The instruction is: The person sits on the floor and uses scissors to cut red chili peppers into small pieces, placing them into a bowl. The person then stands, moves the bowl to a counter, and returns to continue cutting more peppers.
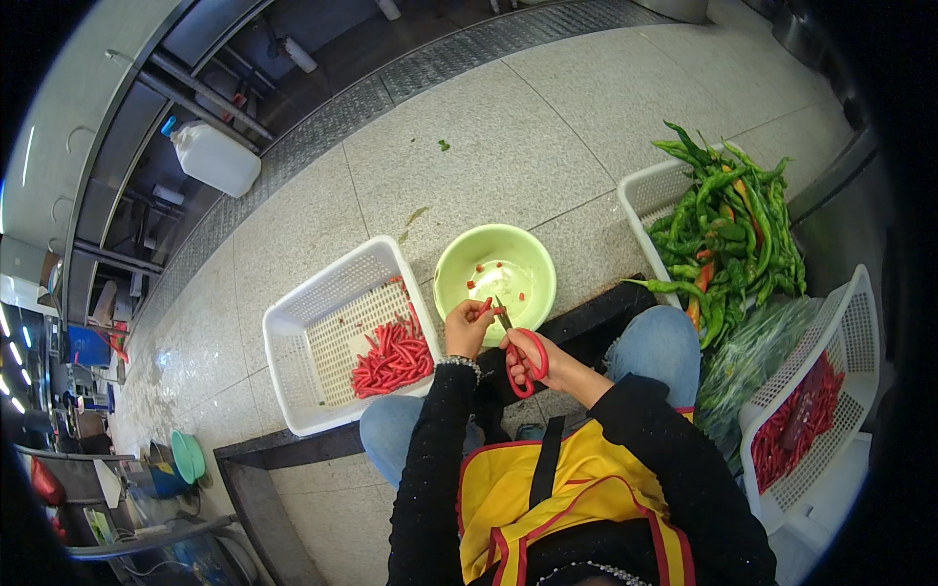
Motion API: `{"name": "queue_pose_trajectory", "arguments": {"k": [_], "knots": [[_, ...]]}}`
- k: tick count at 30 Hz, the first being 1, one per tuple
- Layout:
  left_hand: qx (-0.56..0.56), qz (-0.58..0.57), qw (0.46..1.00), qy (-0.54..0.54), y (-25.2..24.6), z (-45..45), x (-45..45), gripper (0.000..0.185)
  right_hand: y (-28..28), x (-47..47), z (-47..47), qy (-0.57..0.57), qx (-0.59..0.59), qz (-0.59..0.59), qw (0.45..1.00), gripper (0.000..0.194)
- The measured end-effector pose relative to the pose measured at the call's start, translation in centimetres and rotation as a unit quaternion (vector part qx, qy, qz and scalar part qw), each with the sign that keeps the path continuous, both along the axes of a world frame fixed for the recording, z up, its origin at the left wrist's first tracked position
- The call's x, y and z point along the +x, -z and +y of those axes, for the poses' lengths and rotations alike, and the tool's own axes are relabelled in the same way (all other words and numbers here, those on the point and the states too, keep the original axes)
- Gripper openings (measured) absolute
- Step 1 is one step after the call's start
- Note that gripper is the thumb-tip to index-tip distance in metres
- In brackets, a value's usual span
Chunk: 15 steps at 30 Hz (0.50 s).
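My left hand (pixel 466 329) pinches a red chili pepper (pixel 485 306) above the near rim of a light green plastic bowl (pixel 538 256). In my right hand (pixel 538 359) is a pair of scissors (pixel 541 357) with red handles. Their blades meet the chili close to my left fingertips; whether they are parted there is too small to tell. A few short cut chili pieces (pixel 470 284) lie on the bowl's bottom. Left of the bowl, a white perforated plastic basket (pixel 311 344) holds a heap of whole red chilies (pixel 396 355) towards its near right corner.
Long green peppers (pixel 725 227) overfill a white basket (pixel 637 212) at the right. Nearer me are a clear plastic bag of greens (pixel 747 359) and a tilted white basket (pixel 854 344) of red chilies. A white jug (pixel 216 157) stands by the floor drain grating (pixel 359 106). A dark frame (pixel 256 498) borders my seat.
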<state>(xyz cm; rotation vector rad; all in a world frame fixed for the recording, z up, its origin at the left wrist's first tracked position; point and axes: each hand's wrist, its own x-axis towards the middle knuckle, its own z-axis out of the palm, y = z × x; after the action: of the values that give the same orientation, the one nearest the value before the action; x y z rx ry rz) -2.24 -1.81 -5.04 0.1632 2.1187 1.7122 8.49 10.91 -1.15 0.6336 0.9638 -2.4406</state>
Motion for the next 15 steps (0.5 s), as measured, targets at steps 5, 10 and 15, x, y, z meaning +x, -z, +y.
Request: {"name": "queue_pose_trajectory", "arguments": {"k": [5,10,15], "knots": [[-0.023,0.022,0.999,-0.017,0.8,0.1,-0.2,0.010,1.3,0.0,0.2,-0.026,-0.004,0.006,1.000,0.033],[-0.018,0.036,0.999,-0.025,0.4,-0.2,-0.3,0.009,0.5,0.2,-0.1,-0.028,0.040,0.010,0.999,0.035],[-0.026,0.043,0.999,0.021,-0.3,0.0,-0.1,0.010,-0.2,0.2,-0.3,-0.023,0.034,0.008,0.999,0.034]]}}
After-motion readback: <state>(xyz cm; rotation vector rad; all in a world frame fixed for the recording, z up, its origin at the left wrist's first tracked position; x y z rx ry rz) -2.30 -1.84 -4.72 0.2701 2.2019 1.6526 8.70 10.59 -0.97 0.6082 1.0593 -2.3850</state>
